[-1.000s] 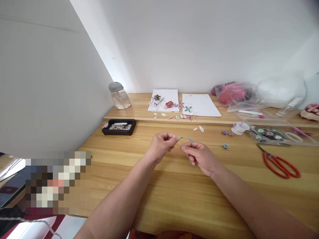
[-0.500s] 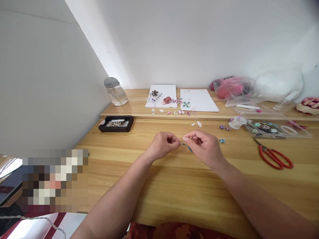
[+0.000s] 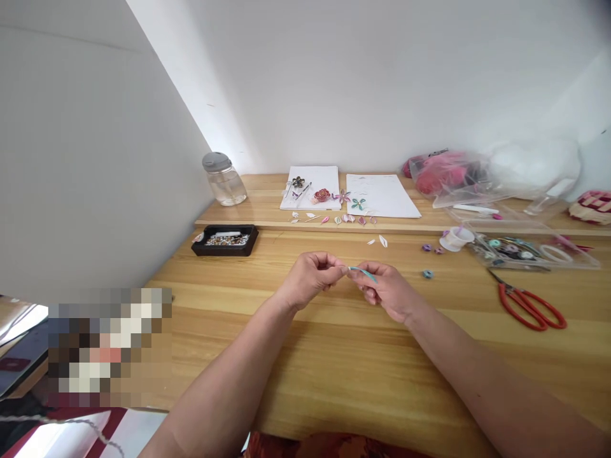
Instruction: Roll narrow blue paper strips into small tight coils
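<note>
Above the middle of the table (image 3: pixel 315 369), my left hand (image 3: pixel 312 278) pinches one end of a thin teal strip (image 3: pixel 365 273), a ribbon or thread by its look. A pale spot shows on the strip close to the left fingertips. My right hand (image 3: pixel 389 289) is closed at the same end, its fingertips almost meeting the left ones. The strip's free end curves over the right hand. A small blue spool (image 3: pixel 428 274) lies beyond my right hand, with red-handled scissors (image 3: pixel 529 305) farther right.
A black tray (image 3: pixel 224 240) of beads sits back left, near a water bottle (image 3: pixel 224 179). Small petals (image 3: pixel 353 219) line the raised shelf edge, before white paper sheets (image 3: pixel 382 196). A white spool (image 3: pixel 457 238) and a clear box (image 3: pixel 529 248) stand right.
My right hand has turned and lowered, its fingers now beneath the teal strip. The strip, which hung down between the hands, now lies across the right hand. My left hand keeps its pinch.
</note>
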`<state>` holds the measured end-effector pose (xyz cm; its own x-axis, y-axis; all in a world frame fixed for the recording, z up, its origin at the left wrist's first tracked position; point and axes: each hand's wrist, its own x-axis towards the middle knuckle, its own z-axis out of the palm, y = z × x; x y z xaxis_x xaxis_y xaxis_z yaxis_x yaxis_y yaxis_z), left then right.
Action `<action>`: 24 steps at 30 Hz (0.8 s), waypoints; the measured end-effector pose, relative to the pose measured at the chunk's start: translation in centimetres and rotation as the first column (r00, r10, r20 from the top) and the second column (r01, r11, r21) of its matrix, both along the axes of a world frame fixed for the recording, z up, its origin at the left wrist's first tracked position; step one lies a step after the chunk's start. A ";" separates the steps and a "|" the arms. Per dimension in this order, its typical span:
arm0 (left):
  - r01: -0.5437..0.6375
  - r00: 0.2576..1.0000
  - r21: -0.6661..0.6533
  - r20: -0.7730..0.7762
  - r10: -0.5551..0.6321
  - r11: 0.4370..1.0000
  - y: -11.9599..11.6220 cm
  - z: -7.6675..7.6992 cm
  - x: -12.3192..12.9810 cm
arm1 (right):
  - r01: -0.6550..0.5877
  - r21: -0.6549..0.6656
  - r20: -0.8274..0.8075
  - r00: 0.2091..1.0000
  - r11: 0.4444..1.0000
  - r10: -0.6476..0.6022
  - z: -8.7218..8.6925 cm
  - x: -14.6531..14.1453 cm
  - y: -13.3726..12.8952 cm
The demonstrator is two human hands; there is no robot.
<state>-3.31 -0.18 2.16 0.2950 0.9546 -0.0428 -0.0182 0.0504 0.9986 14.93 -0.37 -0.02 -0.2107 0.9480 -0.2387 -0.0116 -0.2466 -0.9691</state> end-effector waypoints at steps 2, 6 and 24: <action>-0.094 0.995 0.001 0.033 0.093 0.996 0.3 -0.3 0.1 | -0.018 -0.045 -0.024 1.000 0.999 0.017 -0.1 -0.3 -0.3; -0.253 0.966 0.064 -0.035 0.256 0.965 0.9 -0.9 0.1 | -0.025 0.059 0.071 0.997 0.998 0.021 0.0 -1.1 -1.3; 0.150 0.978 0.085 -0.158 -0.136 0.985 -0.3 -0.5 0.0 | 0.029 0.454 0.324 0.926 0.891 -0.195 1.3 0.4 -0.4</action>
<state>-3.31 -0.50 1.61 0.4257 0.9048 -0.0079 0.1334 -0.0542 0.9896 15.33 -0.78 1.32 -0.0777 0.9834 0.1639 0.3481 0.1809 -0.9198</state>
